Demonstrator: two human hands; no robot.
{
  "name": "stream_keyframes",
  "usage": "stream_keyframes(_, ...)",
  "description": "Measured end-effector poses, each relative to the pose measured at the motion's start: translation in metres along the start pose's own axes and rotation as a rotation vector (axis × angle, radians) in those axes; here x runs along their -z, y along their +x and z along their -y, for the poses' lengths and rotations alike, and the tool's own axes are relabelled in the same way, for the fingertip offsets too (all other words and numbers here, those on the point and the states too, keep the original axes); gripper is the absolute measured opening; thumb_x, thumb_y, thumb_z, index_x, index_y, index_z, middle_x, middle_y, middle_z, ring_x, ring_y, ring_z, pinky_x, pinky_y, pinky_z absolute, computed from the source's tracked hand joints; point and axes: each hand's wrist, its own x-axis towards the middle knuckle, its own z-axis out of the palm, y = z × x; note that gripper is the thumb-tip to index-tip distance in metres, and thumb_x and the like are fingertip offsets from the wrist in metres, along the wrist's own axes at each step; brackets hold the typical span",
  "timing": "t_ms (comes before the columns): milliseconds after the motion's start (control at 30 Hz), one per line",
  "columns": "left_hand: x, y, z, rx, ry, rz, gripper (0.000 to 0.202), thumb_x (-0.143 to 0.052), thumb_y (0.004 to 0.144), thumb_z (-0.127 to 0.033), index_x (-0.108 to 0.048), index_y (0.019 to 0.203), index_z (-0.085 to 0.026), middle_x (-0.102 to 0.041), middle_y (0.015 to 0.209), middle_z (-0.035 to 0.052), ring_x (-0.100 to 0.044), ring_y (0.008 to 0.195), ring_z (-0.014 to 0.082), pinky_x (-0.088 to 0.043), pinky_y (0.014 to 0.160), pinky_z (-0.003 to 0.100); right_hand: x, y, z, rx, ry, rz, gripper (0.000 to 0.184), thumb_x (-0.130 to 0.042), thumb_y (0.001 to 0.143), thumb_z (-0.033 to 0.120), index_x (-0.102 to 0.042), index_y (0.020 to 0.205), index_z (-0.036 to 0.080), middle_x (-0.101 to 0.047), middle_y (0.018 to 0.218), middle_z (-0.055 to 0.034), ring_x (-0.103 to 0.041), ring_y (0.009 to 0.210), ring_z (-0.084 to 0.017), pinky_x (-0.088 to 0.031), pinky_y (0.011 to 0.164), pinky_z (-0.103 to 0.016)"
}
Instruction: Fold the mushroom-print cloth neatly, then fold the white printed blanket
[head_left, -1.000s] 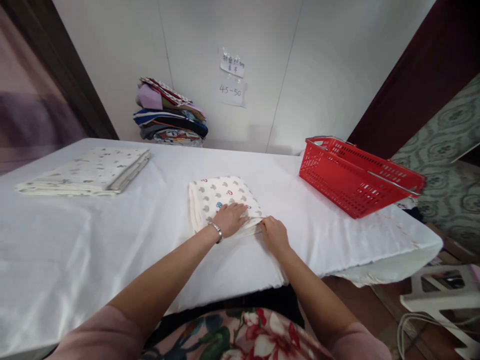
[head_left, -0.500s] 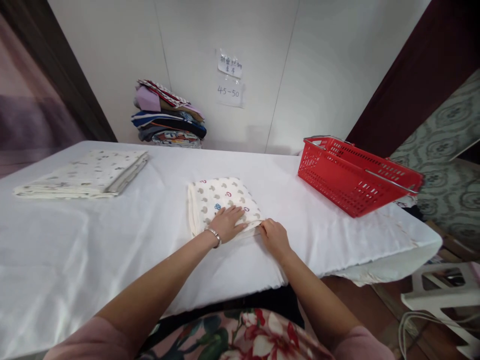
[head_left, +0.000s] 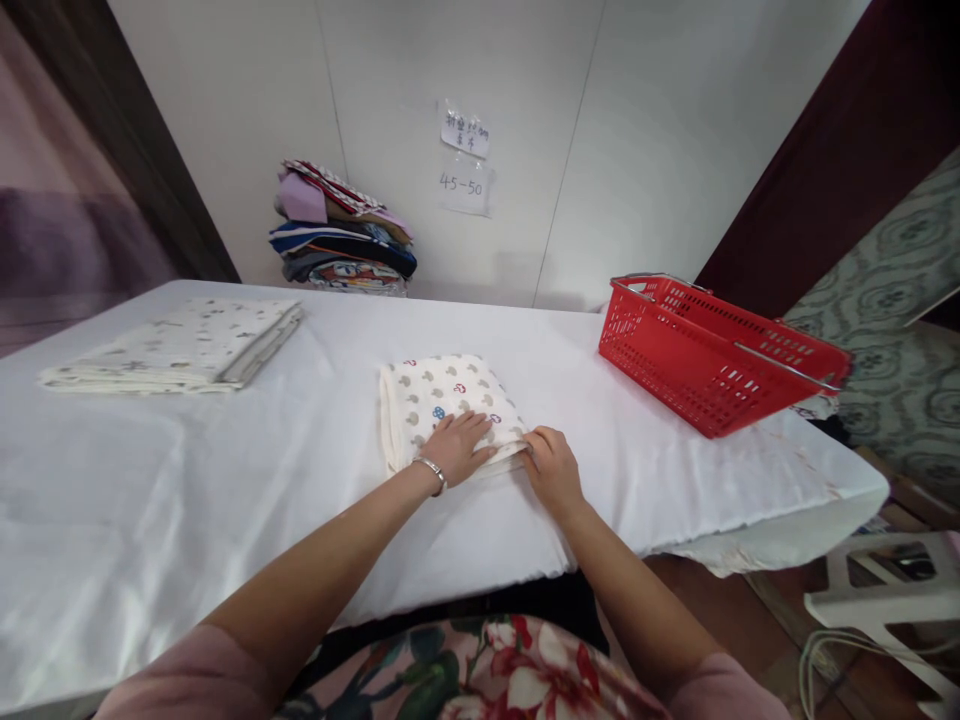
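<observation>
A folded cream cloth [head_left: 435, 392] printed with small grey and red shapes lies in the middle of the white table [head_left: 150, 480]. My left hand [head_left: 458, 447] rests flat on its near part, fingers stretched out, a silver bracelet on the wrist. My right hand [head_left: 553, 467] is at the cloth's near right corner, fingers curled and pinching the edge of the folded layers.
A red plastic basket [head_left: 712, 350] stands at the right end of the table. A larger folded pale cloth [head_left: 180, 343] lies at the far left. A stack of folded coloured fabrics [head_left: 341, 230] sits against the back wall. A white stool [head_left: 885, 610] stands at the lower right.
Both hands stay on the cloth; my right hand has shifted slightly forward onto the corner. The view has moved a little.
</observation>
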Motion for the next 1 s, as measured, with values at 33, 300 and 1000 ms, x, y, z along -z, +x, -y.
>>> stream_keyframes(33,0.000,0.000,0.000,0.004,-0.004,0.003,0.049,-0.037,0.086,-0.048,-0.042,0.128,-0.024,-0.039,0.138,0.0052,-0.029,0.130,0.0233,-0.021,0.105,0.047,0.000,0.000,0.000,0.006,0.002,0.004,0.019,-0.045,0.086,0.019,-0.056,0.101,0.017,-0.054,0.100,-0.0087,-0.047,0.095,-0.020,-0.041,0.084,-0.032)
stream_keyframes(300,0.013,0.004,-0.003,0.017,-0.020,0.020,0.037,-0.037,0.087,-0.038,-0.052,0.118,-0.023,-0.048,0.131,0.0048,-0.037,0.125,0.0227,-0.029,0.101,0.044,0.000,0.001,0.002,0.060,0.004,0.036,0.018,-0.043,0.087,0.019,-0.059,0.096,0.017,-0.057,0.094,-0.0078,-0.048,0.090,-0.019,-0.042,0.080,-0.033)
stream_keyframes(1000,0.007,-0.008,-0.006,-0.003,0.010,-0.061,0.031,-0.039,0.086,-0.026,-0.057,0.112,-0.022,-0.055,0.124,0.0034,-0.043,0.120,0.0209,-0.034,0.100,0.040,-0.001,0.001,0.004,0.185,0.018,0.096,0.033,-0.041,0.086,0.013,-0.052,0.117,0.018,-0.058,0.099,-0.0084,-0.049,0.090,-0.019,-0.039,0.076,-0.032)
